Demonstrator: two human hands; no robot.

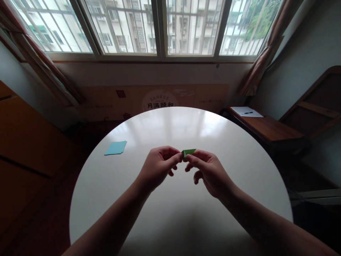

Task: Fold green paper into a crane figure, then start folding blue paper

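A small piece of folded green paper [189,152] is held up between my two hands, over the middle of the white table. My left hand [161,161] pinches its left end between thumb and fingertips. On the other side, my right hand [206,167] grips its right part with thumb and index finger, while the lower fingers curl loosely beneath. The fingers cover part of the paper, so its full folded shape is hidden.
A small stack of light blue paper squares [115,148] lies on the round white table [106,199], at the left. To the right stands a wooden bench [277,126] with white paper [239,110] and a pen [248,112] on it. Behind are barred windows.
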